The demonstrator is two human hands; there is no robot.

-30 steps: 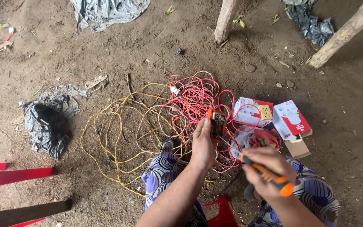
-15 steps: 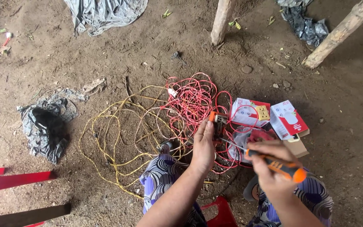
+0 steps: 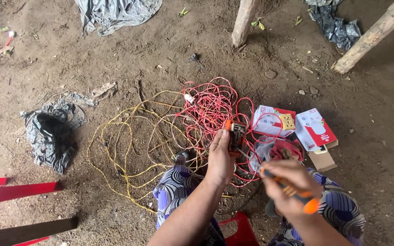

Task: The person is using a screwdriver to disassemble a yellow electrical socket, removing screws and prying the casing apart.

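Your left hand [image 3: 220, 157] grips a small electrical fitting [image 3: 236, 135] above red wire [image 3: 208, 107]; your right hand [image 3: 288, 187], blurred, clasps an orange-handled screwdriver [image 3: 292, 191].

Black plastic bag [image 3: 49, 136] crumpled on dirt at left, w/ red plastic chair [image 3: 10, 191] near-left corner. Grey sheet [image 3: 115, 13] far centre; wooden post [image 3: 244, 20] & slanted log [image 3: 375, 34] far right. Two red-white boxes [image 3: 297, 125] lie right of centre, yellow wire [image 3: 124, 146] tangled mid-scene.
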